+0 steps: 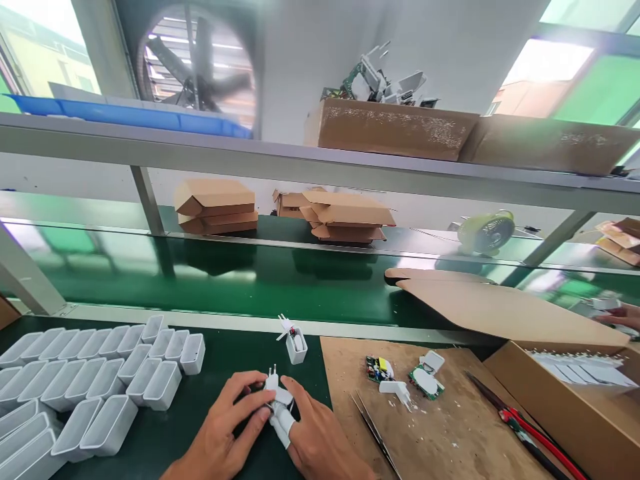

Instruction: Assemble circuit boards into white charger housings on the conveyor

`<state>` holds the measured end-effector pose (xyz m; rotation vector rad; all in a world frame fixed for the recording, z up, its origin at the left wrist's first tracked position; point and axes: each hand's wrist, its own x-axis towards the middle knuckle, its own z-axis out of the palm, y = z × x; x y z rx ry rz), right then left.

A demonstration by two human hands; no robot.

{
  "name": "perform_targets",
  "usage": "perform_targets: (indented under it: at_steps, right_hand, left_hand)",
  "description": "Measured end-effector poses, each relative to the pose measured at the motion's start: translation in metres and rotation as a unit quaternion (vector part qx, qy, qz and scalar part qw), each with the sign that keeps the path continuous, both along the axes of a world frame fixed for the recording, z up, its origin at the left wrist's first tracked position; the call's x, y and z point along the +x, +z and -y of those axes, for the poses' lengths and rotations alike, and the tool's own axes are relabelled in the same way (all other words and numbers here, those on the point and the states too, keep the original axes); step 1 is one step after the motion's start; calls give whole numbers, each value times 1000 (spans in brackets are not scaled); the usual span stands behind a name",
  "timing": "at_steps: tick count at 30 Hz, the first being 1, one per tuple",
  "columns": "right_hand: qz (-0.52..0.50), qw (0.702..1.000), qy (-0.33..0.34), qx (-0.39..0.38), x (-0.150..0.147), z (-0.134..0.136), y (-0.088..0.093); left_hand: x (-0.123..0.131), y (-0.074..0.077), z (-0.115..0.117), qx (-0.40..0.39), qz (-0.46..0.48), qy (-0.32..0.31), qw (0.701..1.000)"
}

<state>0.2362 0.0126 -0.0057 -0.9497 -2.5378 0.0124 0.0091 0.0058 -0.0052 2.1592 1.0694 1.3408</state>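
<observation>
My left hand (227, 427) and my right hand (315, 437) meet low in the middle over the dark green mat. Both pinch a small white plug charger part (274, 390) with two pins pointing up. A white finger cot covers one right fingertip. Just beyond stands one white charger shell (296, 347) with parts sticking out of it. Several empty white shells (90, 380) lie in rows at the left.
A cardboard sheet (450, 427) at the right carries tweezers (373, 430), circuit boards (377, 368) and white plug pieces (397, 390). A cardboard box (565, 407) holds white parts. A green conveyor belt (225, 280) runs behind, with folded cartons (217, 207). Another person's hand (617, 315) shows far right.
</observation>
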Motion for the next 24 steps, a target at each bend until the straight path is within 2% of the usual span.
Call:
perform_targets:
  at_steps: [2,4,10,14,17,20,22,23,24]
  right_hand:
    - [31,999,-8,15,-2,1,-2]
    - [48,999,-15,5,-4,1,0]
    - [-46,995,-33,-80,3,-4,26]
    - [-44,996,-30,-67,4,-7,30]
    - [-8,997,-20,-77,2,-8,20]
    - [-33,995,-22,-92,-1,-9,14]
    - [-104,986,-26,-126,-5,-10,14]
    - [-165,972,-37,-164,-8,-10,15]
    - [-241,944,-51,-221,-12,-9,16]
  left_hand:
    - [4,-1,2,42,-27,-27,998]
    - [6,-2,4,55,-34,-22,998]
    - [-2,4,4,0,5,110,994]
    - [-5,9,2,-11,53,136,989]
    - [-3,11,0,-16,63,135,989]
    - [-1,6,1,-33,44,111,992]
    - [1,0,3,-45,16,76,996]
    - [2,-3,5,-50,-2,58,997]
    - [4,-7,6,-52,-18,44,998]
